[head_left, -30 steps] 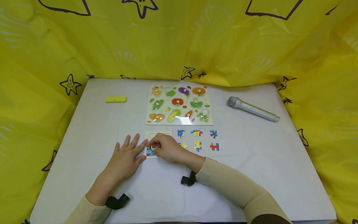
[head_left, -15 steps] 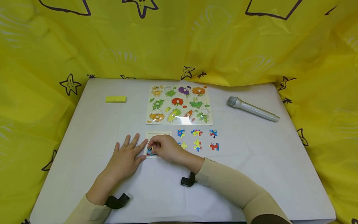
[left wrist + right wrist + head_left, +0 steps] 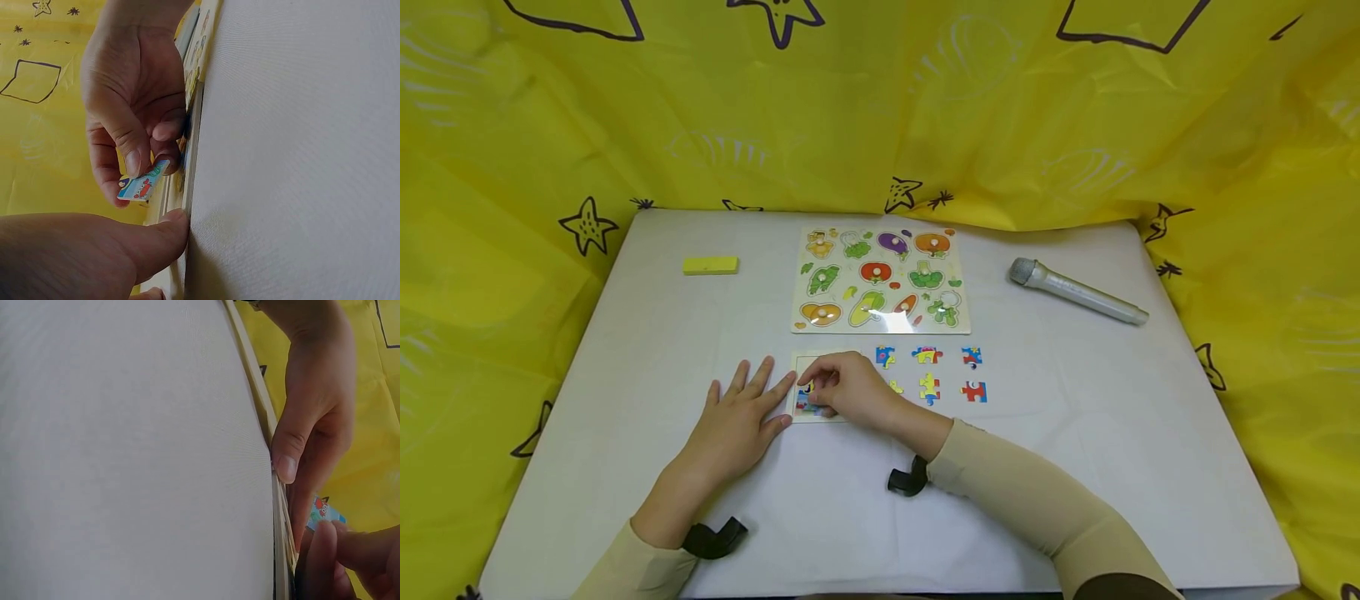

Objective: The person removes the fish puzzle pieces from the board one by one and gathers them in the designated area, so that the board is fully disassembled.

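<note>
Pinching a crab-printed puzzle piece (image 3: 144, 186) between thumb and finger, a person's right hand (image 3: 853, 390) held it tilted over the left part of a shallow tray (image 3: 805, 364), while the left hand (image 3: 736, 429) lay spread, fingertips at the tray's left edge. The piece looked light, thin and stiff — best taken by its edges. Bare backing showed near the tray's top; the right hand hid much else. Beyond, a board (image 3: 845, 273) held knobbed vegetable shapes (image 3: 876, 272).

Beneath my left hand (image 3: 736, 427) lies a white cloth-covered table (image 3: 1037, 400), and past it, on both sides too, hangs creased yellow sheeting (image 3: 850, 108) with dark starfish outlines (image 3: 588, 227).
</note>
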Tool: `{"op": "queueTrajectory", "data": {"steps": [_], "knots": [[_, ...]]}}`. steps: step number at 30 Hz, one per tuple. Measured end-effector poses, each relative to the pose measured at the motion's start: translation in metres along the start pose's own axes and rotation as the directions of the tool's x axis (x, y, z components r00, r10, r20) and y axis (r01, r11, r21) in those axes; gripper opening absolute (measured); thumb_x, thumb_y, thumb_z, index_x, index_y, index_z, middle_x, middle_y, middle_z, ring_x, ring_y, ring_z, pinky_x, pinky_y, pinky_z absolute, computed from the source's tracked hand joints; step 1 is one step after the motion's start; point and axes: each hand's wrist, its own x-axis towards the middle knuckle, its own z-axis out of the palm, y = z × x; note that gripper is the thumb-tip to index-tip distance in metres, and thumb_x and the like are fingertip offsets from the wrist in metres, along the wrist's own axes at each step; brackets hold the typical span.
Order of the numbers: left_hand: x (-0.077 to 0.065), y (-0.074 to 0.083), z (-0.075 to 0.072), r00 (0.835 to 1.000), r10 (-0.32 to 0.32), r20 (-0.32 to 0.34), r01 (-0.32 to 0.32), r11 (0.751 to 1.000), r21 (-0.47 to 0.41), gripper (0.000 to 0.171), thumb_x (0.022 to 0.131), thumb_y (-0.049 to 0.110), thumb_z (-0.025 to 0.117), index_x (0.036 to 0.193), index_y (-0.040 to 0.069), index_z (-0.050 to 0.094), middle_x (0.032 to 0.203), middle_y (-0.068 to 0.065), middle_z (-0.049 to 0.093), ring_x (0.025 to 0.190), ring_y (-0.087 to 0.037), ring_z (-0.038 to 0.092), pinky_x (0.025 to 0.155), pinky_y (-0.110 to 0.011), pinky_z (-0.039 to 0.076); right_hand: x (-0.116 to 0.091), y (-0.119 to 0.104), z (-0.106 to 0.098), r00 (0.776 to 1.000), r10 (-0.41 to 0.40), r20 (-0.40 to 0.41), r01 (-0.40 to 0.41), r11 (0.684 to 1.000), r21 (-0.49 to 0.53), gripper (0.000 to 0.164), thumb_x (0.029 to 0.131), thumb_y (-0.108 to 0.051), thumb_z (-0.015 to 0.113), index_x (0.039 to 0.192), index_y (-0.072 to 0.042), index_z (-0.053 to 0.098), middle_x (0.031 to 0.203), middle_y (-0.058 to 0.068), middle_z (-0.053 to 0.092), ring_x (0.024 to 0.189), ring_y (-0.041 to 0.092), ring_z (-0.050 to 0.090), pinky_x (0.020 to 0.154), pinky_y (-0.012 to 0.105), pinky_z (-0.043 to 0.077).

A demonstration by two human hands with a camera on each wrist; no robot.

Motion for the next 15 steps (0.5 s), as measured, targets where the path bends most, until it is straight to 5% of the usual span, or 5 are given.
{"op": "queueTrajectory", "data": {"steps": [15], "knots": [[0.001, 0.000, 0.001, 1.000, -0.015, 0.020, 0.015, 1.000, 0.006, 0.062, 0.107, 0.039, 0.066, 0.165, 0.028, 0.046, 0.176, -0.017, 0.030, 0.162, -0.056, 0.021, 0.119, -0.088, 0.019, -0.005, -0.006, -0.022, 0.998, 0.052, -0.023, -0.051, 0.998, 0.045, 0.016, 0.094, -0.007, 0.082, 0.107, -0.014, 0.083, 0.089, 0.004, 0.065, 0.056, 0.013, 0.060, 0.054, 0.022, 0.055]]}}
